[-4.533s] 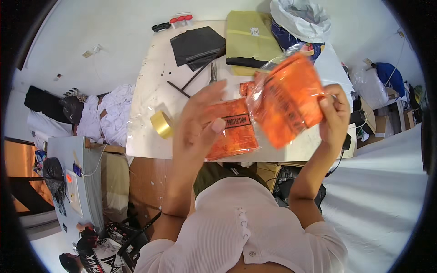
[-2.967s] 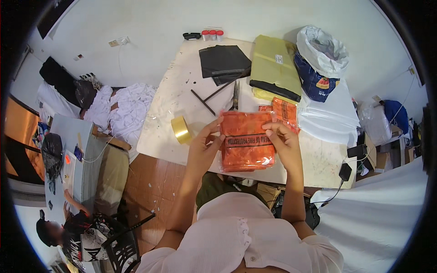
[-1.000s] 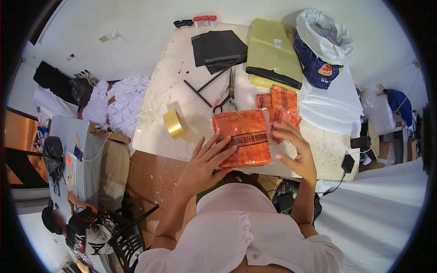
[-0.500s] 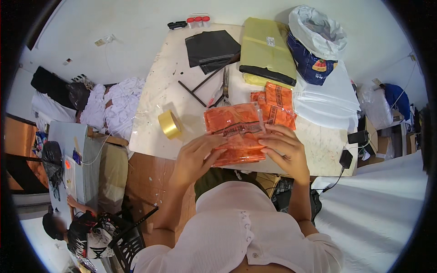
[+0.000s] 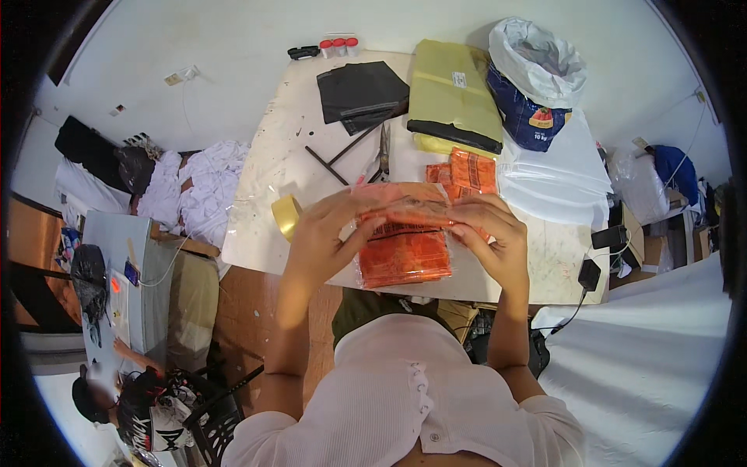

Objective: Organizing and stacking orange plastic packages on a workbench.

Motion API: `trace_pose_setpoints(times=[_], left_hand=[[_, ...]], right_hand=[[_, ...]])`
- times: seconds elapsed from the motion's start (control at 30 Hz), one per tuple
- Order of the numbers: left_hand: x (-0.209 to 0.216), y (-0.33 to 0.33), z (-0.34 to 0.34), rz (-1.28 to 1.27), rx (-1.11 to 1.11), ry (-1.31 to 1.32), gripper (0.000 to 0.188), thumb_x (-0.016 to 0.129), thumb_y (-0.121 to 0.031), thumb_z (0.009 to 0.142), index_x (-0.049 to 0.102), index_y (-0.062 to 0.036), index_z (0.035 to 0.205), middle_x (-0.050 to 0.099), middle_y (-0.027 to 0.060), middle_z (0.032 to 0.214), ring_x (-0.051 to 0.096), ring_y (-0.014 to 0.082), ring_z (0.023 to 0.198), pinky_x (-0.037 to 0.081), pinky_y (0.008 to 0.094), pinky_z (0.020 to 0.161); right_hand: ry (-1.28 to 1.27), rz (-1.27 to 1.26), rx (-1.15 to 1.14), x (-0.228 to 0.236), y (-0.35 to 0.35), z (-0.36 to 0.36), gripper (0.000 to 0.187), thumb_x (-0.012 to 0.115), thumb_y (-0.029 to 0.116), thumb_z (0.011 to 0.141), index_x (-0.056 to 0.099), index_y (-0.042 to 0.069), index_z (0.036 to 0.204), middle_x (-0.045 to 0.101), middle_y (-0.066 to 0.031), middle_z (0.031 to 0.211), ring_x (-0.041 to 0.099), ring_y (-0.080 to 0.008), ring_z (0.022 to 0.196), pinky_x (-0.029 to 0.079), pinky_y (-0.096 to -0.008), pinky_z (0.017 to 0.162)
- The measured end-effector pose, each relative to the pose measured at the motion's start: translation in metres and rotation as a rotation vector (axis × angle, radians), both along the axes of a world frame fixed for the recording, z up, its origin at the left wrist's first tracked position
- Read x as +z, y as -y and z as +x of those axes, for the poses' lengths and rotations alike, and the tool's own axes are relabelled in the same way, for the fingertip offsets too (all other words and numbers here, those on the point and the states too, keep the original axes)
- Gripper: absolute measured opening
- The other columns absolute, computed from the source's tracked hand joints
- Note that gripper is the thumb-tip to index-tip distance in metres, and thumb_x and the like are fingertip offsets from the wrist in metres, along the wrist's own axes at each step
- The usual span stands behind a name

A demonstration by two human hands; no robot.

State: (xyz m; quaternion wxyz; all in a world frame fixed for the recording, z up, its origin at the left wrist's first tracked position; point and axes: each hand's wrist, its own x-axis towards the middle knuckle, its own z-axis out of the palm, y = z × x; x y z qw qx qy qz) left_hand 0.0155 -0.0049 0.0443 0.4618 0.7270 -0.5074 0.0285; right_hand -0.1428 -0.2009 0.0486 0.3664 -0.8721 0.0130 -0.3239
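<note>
A clear plastic packet with folded orange material (image 5: 405, 261) inside lies at the table's near edge, dark print across its front. My left hand (image 5: 323, 233) pinches its upper left side between thumb and fingers. At the upper right side, my right hand (image 5: 498, 237) grips it the same way. Between the two hands the packet's upper part is bent over in a loose fold. Just beyond it lie more orange packets (image 5: 473, 171), partly hidden by the packet and my right hand. A yellow tape roll (image 5: 286, 216) stands beside my left hand.
Farther back are scissors (image 5: 383, 152), a thin black T-shaped piece (image 5: 331, 162), black plastic sheets (image 5: 362, 92), a yellow-wrapped bundle (image 5: 455, 89) and a blue-and-white sack (image 5: 537, 86). White sheets (image 5: 552, 175) and black adapters (image 5: 590, 274) lie right. Another person (image 5: 152, 405) sits at lower left.
My hands have lifted the packet's upper part and bent it over toward me. Earlier it lay flatter under my spread fingers. The view has shifted slightly.
</note>
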Motion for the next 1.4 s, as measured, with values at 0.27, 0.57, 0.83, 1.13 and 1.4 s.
trace_pose_setpoints(times=[0.27,0.57,0.83,1.13,1.4], left_hand=[[-0.031,-0.038,0.000,0.209,-0.254,-0.195,0.022,0.061,-0.012,0.084,0.065,-0.0029,0.103,0.064,0.0122,0.107,0.054,0.0289,0.111,0.039,0.0393,0.098],[-0.066,0.030,0.008,-0.080,0.231,-0.637,0.026,0.047,-0.016,0.095,0.056,-0.0006,0.114,0.056,0.0167,0.117,0.052,0.0291,0.111,0.038,0.0338,0.096],[-0.071,0.031,0.002,-0.054,0.207,-0.357,0.025,0.047,-0.014,0.094,0.053,-0.0006,0.115,0.050,0.0181,0.118,0.050,0.0325,0.110,0.039,0.0351,0.095],[-0.067,0.032,-0.001,0.032,0.192,-0.250,0.029,0.046,-0.018,0.096,0.053,-0.0014,0.118,0.046,0.0188,0.126,0.044,0.0317,0.119,0.033,0.0350,0.101],[-0.038,0.025,-0.009,-0.042,0.328,-0.183,0.030,0.045,-0.016,0.095,0.052,-0.0021,0.120,0.047,0.0173,0.129,0.045,0.0287,0.120,0.032,0.0358,0.104]], right_hand=[[-0.239,0.135,0.243,-0.035,0.017,-0.027,0.013,0.067,0.006,0.076,0.068,0.002,0.088,0.068,-0.0090,0.090,0.062,-0.0259,0.091,0.046,-0.0363,0.085],[-0.153,0.035,0.025,-0.037,-0.005,0.013,0.022,0.058,0.015,0.086,0.066,0.002,0.102,0.057,-0.0149,0.118,0.054,-0.0256,0.110,0.040,-0.0377,0.096],[-0.046,0.723,-0.367,-0.126,0.086,0.002,0.026,0.057,0.023,0.090,0.064,0.000,0.099,0.064,-0.0049,0.099,0.056,-0.0110,0.090,0.042,-0.0215,0.079],[-0.432,0.643,-0.819,-0.249,0.187,0.005,0.044,0.065,0.038,0.080,0.065,0.001,0.102,0.066,-0.0083,0.088,0.060,-0.0166,0.079,0.046,-0.0271,0.073],[-0.174,0.389,-0.859,-0.216,0.190,-0.001,0.019,0.068,0.023,0.077,0.062,0.005,0.083,0.061,-0.0062,0.070,0.060,-0.0194,0.068,0.049,-0.0341,0.062]])
